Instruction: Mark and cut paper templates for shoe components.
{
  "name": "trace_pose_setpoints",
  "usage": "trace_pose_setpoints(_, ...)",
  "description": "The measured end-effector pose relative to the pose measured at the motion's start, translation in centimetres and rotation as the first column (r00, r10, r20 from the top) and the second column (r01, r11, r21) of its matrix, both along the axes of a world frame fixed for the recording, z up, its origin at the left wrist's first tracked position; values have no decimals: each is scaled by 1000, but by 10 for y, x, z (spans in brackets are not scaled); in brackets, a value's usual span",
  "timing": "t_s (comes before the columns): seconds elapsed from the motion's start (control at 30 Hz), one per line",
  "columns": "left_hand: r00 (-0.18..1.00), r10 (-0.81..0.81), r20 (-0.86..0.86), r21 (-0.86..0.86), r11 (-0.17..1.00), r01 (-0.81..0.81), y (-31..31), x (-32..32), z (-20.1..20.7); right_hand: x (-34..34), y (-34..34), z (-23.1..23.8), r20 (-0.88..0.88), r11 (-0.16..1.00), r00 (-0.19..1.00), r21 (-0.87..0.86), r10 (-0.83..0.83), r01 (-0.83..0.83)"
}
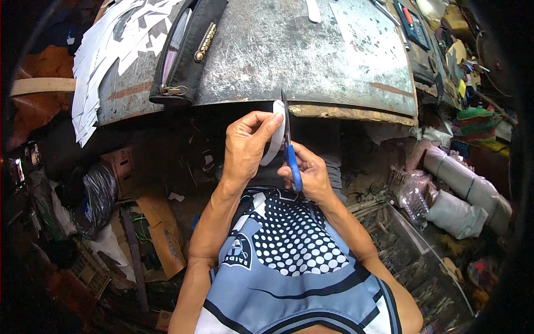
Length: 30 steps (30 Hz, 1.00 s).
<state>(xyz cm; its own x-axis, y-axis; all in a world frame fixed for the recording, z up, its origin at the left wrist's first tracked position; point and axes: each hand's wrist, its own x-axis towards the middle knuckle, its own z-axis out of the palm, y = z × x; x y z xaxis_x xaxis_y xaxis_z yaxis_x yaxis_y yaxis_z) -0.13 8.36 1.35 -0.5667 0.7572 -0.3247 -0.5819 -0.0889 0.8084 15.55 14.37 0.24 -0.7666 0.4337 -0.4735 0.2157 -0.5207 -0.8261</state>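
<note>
My left hand (243,146) pinches a narrow white strip (273,146) between thumb and fingers, its upper end standing just above my thumb. The strip looks like paper or thin card and curves down behind my fingers. In my right hand (315,177) are scissors with blue handles (294,167), my fingers wrapped round the grips. Their dark blades point away from me, upright along the strip's right edge. Whether the blades are parted is too fine to tell. Both hands are held in front of my body, at the table's near edge.
Ahead is a worn metal-topped table (250,67) with a wooden front edge (345,113). White paper scraps (119,47) overhang its left side, beside a black zippered pouch (183,72). A white piece (314,11) lies farther back. Wrapped bundles (464,172) sit at right, cardboard (161,231) at lower left.
</note>
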Motion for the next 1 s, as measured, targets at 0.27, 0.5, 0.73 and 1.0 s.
trace_pose_setpoints(0.27, 1000, -18, 23, 0, 1000, 18, -2, 2, -1, 0, 2, 7, 6, 999, 1000, -45, -14, 14)
trace_pose_setpoints(0.5, 999, -42, -14, -13, 999, 41, -4, 1, 1, -4, 11, 3, -87, 990, 989, 85, 123, -116)
trace_pose_setpoints(0.73, 998, -47, -43, -12, 999, 46, -6, 0, 0, -3, 10, 6, -73, 993, 991, 47, 112, -108)
trace_pose_setpoints(1.0, 995, -83, -54, -35, 996, 81, -7, -1, -3, -6, 12, 10, -73, 996, 994, 34, 86, -84)
